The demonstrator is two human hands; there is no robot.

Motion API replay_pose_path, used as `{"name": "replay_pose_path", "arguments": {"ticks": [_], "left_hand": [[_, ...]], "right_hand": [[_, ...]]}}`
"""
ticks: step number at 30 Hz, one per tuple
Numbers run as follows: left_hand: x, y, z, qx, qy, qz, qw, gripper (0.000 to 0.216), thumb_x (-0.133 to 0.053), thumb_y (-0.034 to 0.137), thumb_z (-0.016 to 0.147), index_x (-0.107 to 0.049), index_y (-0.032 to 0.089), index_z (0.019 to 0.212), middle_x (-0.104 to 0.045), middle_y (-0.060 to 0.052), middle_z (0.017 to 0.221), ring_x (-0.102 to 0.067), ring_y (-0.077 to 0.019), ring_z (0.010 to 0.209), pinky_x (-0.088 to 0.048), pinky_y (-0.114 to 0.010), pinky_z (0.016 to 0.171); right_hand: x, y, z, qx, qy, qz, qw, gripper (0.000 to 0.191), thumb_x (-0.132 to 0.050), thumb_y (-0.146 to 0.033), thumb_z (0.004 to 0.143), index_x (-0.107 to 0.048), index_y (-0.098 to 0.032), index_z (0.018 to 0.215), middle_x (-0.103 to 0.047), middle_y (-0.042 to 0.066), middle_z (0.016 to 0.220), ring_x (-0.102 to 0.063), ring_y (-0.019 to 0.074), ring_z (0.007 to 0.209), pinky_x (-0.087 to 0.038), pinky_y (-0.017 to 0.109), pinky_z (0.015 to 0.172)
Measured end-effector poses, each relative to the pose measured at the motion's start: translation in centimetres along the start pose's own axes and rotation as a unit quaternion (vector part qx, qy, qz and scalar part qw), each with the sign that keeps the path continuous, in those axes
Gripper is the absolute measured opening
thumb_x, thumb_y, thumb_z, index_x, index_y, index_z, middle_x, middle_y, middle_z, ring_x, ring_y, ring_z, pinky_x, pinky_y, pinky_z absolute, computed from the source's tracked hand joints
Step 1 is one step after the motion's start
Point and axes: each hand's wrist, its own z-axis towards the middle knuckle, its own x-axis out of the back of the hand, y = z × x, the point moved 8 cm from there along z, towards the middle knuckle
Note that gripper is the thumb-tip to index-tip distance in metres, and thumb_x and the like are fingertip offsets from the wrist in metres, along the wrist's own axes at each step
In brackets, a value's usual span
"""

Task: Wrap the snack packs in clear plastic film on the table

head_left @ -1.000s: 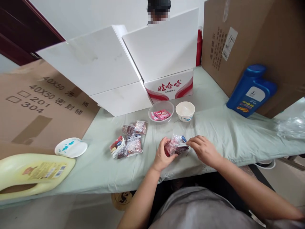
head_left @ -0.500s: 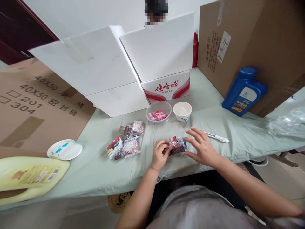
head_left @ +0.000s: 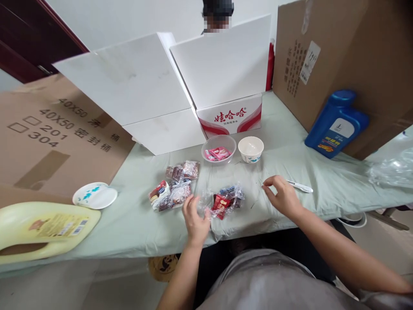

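Note:
My left hand [head_left: 196, 221] is open on the near side of the table, fingers apart, beside the clear plastic wrap of a small snack pile. That pile holds a red packet [head_left: 221, 206] and dark blue-wrapped packets [head_left: 232, 192]; whether my fingertips touch the wrap I cannot tell. To the right, my right hand [head_left: 284, 197] is raised over the cloth, thumb and forefinger pressed together. Anything between them is too small to make out. Left of the pile lie more wrapped snacks, among them a biscuit packet [head_left: 159, 194] and a brown packet [head_left: 190, 169].
Behind stand a clear bowl [head_left: 205, 150] with pink packets and a white paper bowl [head_left: 251, 154]. A white pen-like tool [head_left: 301, 186] lies right. Cartons [head_left: 229, 120], a blue bottle [head_left: 337, 125], a tipped paper bowl [head_left: 105, 197] and a yellow jug [head_left: 64, 230] surround the area.
My left hand has moved left and opened, leaving the snack pile. My right hand has drawn away to the right, its fingers closing. The red packet now lies lower and turned.

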Motion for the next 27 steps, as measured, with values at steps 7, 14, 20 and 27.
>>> {"name": "replay_pose_path", "arguments": {"ticks": [7,14,20,27], "left_hand": [[0.2,5.7,2.1,-0.141,-0.063,-0.033,0.987,0.038,-0.044,0.002,0.078,-0.06,0.022,0.107,-0.062,-0.008,0.111,-0.058,-0.0226,0.11,-0.048,-0.042,0.098],[-3.7,3.6,0.8,-0.044,-0.174,0.032,0.983,0.026,-0.054,0.018,0.085,-0.061,0.02,0.11,-0.063,-0.01,0.11,-0.063,-0.024,0.1,-0.053,-0.039,0.087],[-5.6,4.1,1.9,-0.066,-0.252,0.089,0.961,0.05,-0.079,0.025,0.065,-0.061,0.02,0.111,-0.061,-0.01,0.11,-0.057,-0.0311,0.107,-0.049,-0.048,0.093],[-9.4,7.7,2.4,-0.176,-0.382,0.027,0.907,0.066,-0.083,0.023,0.058,-0.055,0.026,0.118,-0.051,-0.012,0.134,-0.053,-0.0336,0.119,-0.045,-0.051,0.096]], "right_hand": [[-5.4,-9.6,-2.1,0.266,-0.215,0.04,0.939,0.03,-0.041,-0.016,0.096,-0.059,-0.018,0.12,-0.063,0.01,0.123,-0.046,0.0207,0.129,-0.042,0.039,0.102],[-9.8,-7.2,-0.3,0.117,-0.359,-0.159,0.912,0.035,-0.04,-0.011,0.093,-0.057,-0.012,0.124,-0.063,0.018,0.118,-0.064,0.0255,0.096,-0.051,0.038,0.08],[-9.6,-3.2,0.1,-0.065,-0.409,-0.239,0.878,0.061,-0.056,-0.038,0.091,-0.038,-0.012,0.143,-0.065,0.02,0.109,-0.068,0.0288,0.09,-0.05,0.034,0.073],[-11.3,-0.8,-0.1,-0.086,-0.442,-0.191,0.872,0.105,-0.079,-0.054,0.066,-0.027,-0.017,0.149,-0.063,0.021,0.12,-0.065,0.0344,0.103,-0.049,0.038,0.08]]}}
